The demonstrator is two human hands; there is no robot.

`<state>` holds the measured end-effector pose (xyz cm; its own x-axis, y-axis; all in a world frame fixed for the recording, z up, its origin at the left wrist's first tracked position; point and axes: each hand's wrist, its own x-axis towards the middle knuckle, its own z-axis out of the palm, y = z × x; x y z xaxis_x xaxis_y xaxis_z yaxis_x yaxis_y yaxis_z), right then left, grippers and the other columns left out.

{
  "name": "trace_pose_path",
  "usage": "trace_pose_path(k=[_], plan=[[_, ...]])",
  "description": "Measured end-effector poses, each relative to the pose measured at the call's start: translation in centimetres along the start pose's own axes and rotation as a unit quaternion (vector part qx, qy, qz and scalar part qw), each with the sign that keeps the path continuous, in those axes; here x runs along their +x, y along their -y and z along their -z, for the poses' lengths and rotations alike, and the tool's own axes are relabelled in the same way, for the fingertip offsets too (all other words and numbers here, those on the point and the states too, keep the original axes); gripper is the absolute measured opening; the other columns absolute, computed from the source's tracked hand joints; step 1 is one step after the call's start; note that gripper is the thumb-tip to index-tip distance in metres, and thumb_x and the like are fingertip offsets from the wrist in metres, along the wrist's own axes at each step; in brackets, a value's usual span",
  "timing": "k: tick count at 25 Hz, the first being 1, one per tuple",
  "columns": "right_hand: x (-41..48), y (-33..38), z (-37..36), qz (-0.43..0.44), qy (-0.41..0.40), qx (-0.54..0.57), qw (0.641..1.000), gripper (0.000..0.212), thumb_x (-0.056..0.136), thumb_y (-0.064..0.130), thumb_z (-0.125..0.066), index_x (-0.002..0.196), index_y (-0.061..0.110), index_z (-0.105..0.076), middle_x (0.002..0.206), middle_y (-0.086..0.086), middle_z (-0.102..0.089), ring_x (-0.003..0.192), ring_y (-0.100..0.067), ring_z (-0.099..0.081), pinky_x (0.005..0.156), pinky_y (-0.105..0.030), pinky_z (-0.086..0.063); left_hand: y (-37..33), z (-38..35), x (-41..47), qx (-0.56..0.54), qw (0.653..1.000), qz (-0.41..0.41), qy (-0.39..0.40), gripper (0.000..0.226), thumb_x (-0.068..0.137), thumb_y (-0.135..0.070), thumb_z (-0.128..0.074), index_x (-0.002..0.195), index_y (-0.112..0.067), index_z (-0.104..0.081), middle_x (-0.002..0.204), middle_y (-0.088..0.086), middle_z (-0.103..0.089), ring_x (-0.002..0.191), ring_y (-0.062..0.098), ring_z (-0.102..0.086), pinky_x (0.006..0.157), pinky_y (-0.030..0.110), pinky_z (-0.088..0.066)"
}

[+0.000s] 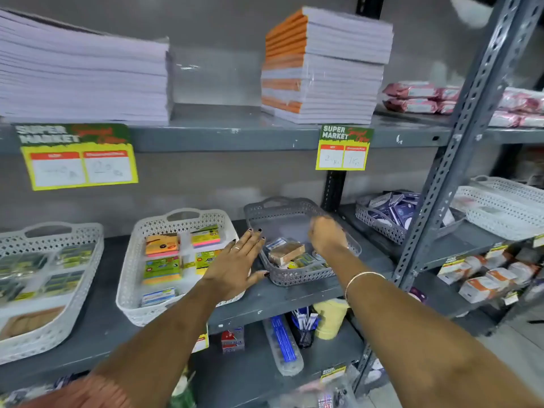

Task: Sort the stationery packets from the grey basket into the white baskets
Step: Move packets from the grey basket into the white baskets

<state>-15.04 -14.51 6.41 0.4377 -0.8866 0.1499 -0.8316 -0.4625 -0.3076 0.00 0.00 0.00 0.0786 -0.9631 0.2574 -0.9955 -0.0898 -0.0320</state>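
L hand [235, 265] flat, open, braces grey basket [297, 276] left rim, prob. steadying; R hand [326, 235] curled inside over packets [287, 251], grip unclear.

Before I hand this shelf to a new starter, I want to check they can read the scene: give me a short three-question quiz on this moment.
1. True or false: the left hand lies flat and open beside the grey basket.
2. Where is the right hand? A) inside the grey basket, over the packets B) on the notebook stack C) on the bottom shelf
3. Fill in: the brown packet lies in the ____ basket.

Key: 1 true; 2 A; 3 grey. Whether the right hand grips a packet cannot be told.
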Motion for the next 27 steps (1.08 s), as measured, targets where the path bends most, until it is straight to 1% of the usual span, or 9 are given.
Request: trace_pose_path(k=[3,5,9,12,15,18,21,24,27], plan=[[3.7,-1.8,-2.7,-0.02,0.141,-0.03,0.989,0.03,0.088,0.011,-0.059,0.116,0.001,-0.062,0.119,-0.017,-0.066,0.105,-0.031,-0.064,0.088,-0.037,-0.053,-0.1,-2.0,2.8,-0.017,0.998,-0.002,0.056,0.111,0.058,-0.078,0.023,0.147,-0.017,-0.003,0.158,0.003,0.002,0.145,0.016,0.005,0.117,0.036,-0.008],[5.5,-2.3,-5.2,-0.005,0.205,-0.076,0.976,0.035,0.082,0.016,-0.062,0.116,0.007,-0.063,0.119,-0.012,-0.067,0.103,-0.029,-0.064,0.088,-0.035,-0.053,0.2,-3.3,4.1,-0.016,0.997,-0.001,0.08,0.108,0.06,-0.077,0.017,0.147,-0.016,-0.006,0.158,0.003,-0.001,0.145,0.017,0.003,0.117,0.036,-0.009],[7.3,-1.7,-6.7,0.004,0.264,-0.133,0.955,0.063,0.077,0.04,-0.067,0.13,0.008,-0.054,0.132,-0.013,-0.059,0.123,-0.031,-0.056,0.103,-0.042,-0.047,0.0,-4.4,5.7,-0.009,0.993,-0.004,0.12,0.082,0.082,-0.071,-0.013,0.147,-0.02,-0.011,0.158,0.004,-0.008,0.145,0.018,-0.001,0.117,0.039,-0.01],[7.9,-1.1,-7.4,0.0,0.294,-0.154,0.943,0.057,0.075,0.038,-0.069,0.124,0.009,-0.059,0.127,-0.009,-0.063,0.118,-0.027,-0.059,0.101,-0.038,-0.049,0.0,-5.0,5.9,-0.007,0.991,-0.015,0.133,0.071,0.088,-0.061,-0.018,0.146,-0.02,-0.017,0.157,0.004,-0.017,0.145,0.019,-0.006,0.116,0.04,-0.013],[7.4,-0.6,-7.5,-0.005,0.298,-0.19,0.935,0.05,0.083,0.032,-0.065,0.13,0.02,-0.055,0.133,-0.002,-0.058,0.122,-0.022,-0.056,0.102,-0.032,-0.047,-0.1,-5.2,5.7,-0.006,0.992,-0.011,0.123,0.083,0.078,-0.064,-0.002,0.146,-0.02,-0.018,0.157,0.004,-0.017,0.145,0.019,-0.007,0.116,0.04,-0.012],[6.7,-0.1,-6.9,-0.006,0.309,-0.171,0.936,0.049,0.093,0.021,-0.054,0.14,0.016,-0.044,0.145,-0.003,-0.048,0.123,-0.017,-0.05,0.093,-0.026,-0.046,0.0,-5.5,5.8,-0.013,0.991,-0.003,0.134,0.063,0.094,-0.054,-0.022,0.146,-0.019,-0.018,0.158,0.003,-0.014,0.145,0.018,-0.003,0.117,0.04,-0.007],[6.4,-0.2,-7.4,-0.037,0.285,-0.155,0.945,0.061,0.081,0.026,-0.063,0.138,0.012,-0.046,0.144,-0.007,-0.048,0.127,-0.023,-0.049,0.087,-0.03,-0.047,0.0,-5.5,6.0,-0.03,0.99,0.002,0.138,0.059,0.096,-0.048,-0.027,0.146,-0.019,-0.016,0.158,0.002,-0.012,0.145,0.018,-0.001,0.117,0.041,-0.006],[6.5,0.2,-8.0,-0.041,0.258,-0.166,0.951,0.054,0.072,0.03,-0.068,0.124,0.027,-0.058,0.134,-0.009,-0.055,0.123,-0.028,-0.052,0.091,-0.033,-0.047,0.0,-5.7,5.9,-0.036,0.989,0.002,0.143,0.06,0.096,-0.048,-0.028,0.146,-0.018,-0.014,0.158,0.002,-0.012,0.145,0.018,0.0,0.117,0.042,-0.007],[7.6,-0.3,-8.3,-0.066,0.247,-0.147,0.955,0.042,0.056,0.031,-0.075,0.097,0.023,-0.067,0.108,-0.006,-0.067,0.104,-0.025,-0.064,0.084,-0.032,-0.055,0.0,-5.5,5.9,-0.033,0.989,0.005,0.144,0.061,0.096,-0.049,-0.028,0.146,-0.017,-0.014,0.158,0.002,-0.011,0.145,0.018,0.0,0.117,0.041,-0.007]])
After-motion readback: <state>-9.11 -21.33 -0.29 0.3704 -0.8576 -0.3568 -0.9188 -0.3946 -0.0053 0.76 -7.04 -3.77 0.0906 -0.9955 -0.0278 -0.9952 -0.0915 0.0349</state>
